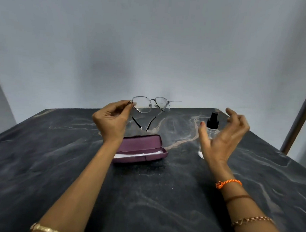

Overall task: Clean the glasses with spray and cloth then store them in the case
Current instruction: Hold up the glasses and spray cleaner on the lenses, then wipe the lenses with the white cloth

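Note:
My left hand [111, 119] pinches the thin metal-framed glasses [150, 105] at their left hinge and holds them up above the table, temples unfolded and pointing down toward me. Below them lies the purple case [140, 145], lid open, with a white cloth [138, 154] inside. A clear spray bottle [210, 134] with a black pump top stands on the table to the right. My right hand [223, 134] hovers around the bottle with fingers spread; it partly hides the bottle, and no grip shows.
The dark marbled table [145, 194] stretches out in front of me, its far edge just behind the glasses. A plain grey wall rises behind it. A wooden frame [299, 118] stands at the right edge.

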### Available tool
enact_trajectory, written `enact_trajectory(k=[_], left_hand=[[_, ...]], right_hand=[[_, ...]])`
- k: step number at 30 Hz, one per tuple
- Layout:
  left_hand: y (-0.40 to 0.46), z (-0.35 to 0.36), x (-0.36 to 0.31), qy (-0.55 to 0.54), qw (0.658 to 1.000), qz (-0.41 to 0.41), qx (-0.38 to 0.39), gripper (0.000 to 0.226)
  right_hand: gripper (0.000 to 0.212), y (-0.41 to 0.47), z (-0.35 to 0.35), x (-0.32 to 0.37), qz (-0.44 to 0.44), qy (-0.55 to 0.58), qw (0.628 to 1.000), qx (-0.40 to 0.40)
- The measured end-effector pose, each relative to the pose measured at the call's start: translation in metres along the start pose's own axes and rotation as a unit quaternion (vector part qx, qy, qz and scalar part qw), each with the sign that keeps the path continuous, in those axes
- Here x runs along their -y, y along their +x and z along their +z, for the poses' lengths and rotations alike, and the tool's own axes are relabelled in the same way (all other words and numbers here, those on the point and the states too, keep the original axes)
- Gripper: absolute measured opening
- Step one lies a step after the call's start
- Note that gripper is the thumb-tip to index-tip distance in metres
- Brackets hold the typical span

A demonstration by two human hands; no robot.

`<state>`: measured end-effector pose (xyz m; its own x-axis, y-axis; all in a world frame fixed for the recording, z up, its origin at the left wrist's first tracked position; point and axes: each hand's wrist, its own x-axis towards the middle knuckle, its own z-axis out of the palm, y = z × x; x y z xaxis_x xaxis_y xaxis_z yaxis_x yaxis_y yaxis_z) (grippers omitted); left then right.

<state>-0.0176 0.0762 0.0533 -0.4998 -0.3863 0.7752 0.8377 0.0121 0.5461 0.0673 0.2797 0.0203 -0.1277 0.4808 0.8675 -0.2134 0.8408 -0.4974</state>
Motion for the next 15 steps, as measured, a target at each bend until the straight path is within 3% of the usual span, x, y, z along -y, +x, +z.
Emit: enact_trajectory(k=[3,8,10,13,15], left_hand=[[0.014,-0.027,-0.004,-0.025,0.999,-0.012,-0.038,0.027],[0.031,-0.065,0.001,-0.04,0.995,-0.046,-0.078,0.027],[0.032,-0.076,0.008,-0.038,0.994,-0.057,-0.083,0.028],[0.034,-0.083,0.017,-0.041,0.992,-0.074,-0.088,0.029],[0.033,-0.084,0.023,-0.043,0.991,-0.09,-0.086,0.029]], right_hand=[[0.04,-0.005,-0.002,0.016,-0.055,0.036,0.997,0.032],[0.02,-0.021,0.008,0.042,-0.158,0.053,0.958,0.234],[0.009,-0.022,0.018,0.049,-0.137,0.026,0.938,0.318],[0.008,-0.017,0.038,0.054,-0.028,-0.027,0.903,0.428],[0.006,-0.014,0.05,0.054,0.025,-0.038,0.885,0.463]])
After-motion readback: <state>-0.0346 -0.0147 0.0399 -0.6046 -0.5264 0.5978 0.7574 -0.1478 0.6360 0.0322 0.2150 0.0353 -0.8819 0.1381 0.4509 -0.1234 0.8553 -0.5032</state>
